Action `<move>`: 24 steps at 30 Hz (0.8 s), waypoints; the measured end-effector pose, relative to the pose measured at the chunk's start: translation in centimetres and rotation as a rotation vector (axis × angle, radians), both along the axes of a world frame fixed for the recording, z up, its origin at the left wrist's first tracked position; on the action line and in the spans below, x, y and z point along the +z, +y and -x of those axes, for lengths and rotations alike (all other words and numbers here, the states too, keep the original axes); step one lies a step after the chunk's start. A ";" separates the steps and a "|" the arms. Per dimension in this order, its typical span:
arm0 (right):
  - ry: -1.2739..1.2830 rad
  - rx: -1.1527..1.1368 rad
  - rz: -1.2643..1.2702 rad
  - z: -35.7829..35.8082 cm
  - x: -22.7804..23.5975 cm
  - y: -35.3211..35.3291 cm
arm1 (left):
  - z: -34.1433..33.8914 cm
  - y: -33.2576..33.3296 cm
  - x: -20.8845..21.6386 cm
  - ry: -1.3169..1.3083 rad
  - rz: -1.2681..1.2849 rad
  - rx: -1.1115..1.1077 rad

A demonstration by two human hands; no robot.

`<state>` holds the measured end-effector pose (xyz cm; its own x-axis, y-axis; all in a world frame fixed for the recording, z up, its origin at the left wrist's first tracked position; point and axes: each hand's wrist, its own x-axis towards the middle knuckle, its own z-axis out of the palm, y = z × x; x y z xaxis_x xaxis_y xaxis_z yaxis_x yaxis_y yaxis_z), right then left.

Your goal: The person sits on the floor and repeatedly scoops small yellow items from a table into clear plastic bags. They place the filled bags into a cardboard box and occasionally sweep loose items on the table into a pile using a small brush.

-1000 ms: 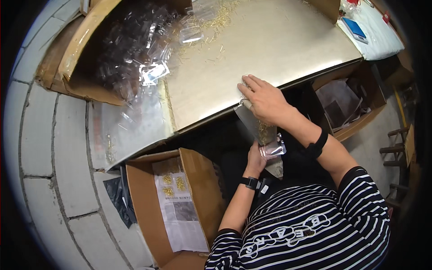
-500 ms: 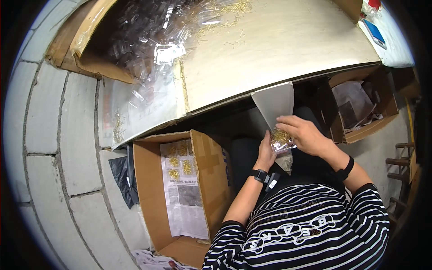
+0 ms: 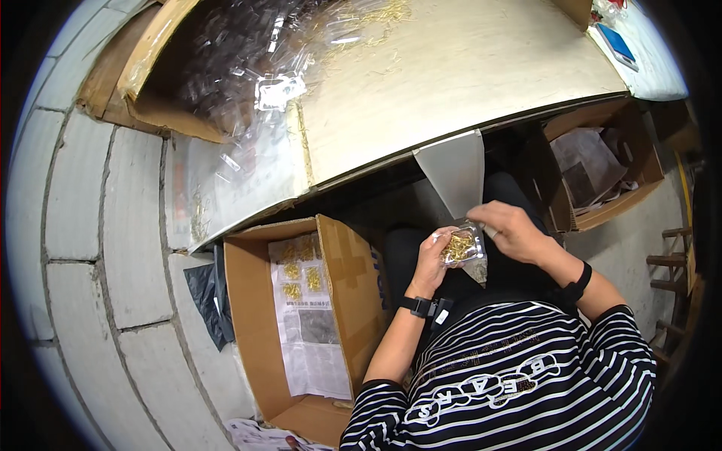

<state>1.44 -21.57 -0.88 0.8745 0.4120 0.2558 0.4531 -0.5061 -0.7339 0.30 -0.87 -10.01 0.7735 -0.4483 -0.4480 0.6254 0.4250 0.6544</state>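
Head view: L hand (image 3: 435, 252) and R hand (image 3: 515, 229) both pinch a small clear bag (image 3: 462, 248) of gold bits, held over the lap, just below the desk (image 3: 451, 83) edge. Grey chute (image 3: 455, 173) hangs just above the bag. Open cardboard box (image 3: 259, 331) w/ paper and filled bags on floor at person's left.

bag: small clear plastic bag (image 3: 462, 248), filled with small gold-coloured metal pieces
state: pinched at both sides between two hands
pose: roughly flat, top edge tilted up
place: over the lap, below the table edge
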 end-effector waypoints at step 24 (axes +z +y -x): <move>-0.260 0.020 0.115 -0.2 1.7 3.9 | -0.5 -1.6 7.3 -0.141 -0.009 0.383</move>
<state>1.63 -17.62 0.79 0.7774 0.4674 0.4210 0.6290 -0.5682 -0.5306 0.76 -2.52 -2.71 0.9379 -0.1122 -0.3282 0.3267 0.6033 0.7275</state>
